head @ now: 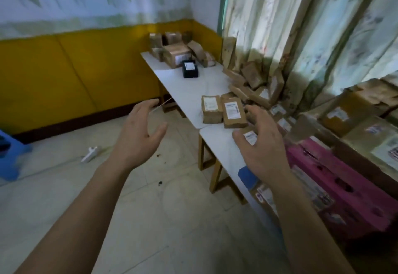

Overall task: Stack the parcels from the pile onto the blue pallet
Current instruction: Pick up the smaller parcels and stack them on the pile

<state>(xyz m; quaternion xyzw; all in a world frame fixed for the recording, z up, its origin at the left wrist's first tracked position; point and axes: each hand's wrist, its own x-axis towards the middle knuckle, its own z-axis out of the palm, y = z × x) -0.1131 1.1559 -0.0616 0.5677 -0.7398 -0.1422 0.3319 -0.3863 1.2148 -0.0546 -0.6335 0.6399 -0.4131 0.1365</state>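
Parcels (233, 112) ahead of both spread, empty grips — left (137, 136), right (261, 142) — look light, stiff, best clasped by their long sides.

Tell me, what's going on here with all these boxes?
A person is reaching with both bare hands toward brown parcels lying on a white table. The left hand and the right hand are open and hold nothing yet. More parcels are heaped along the curtain, with a black box farther back. A blue pallet shows at the left edge, on the floor.
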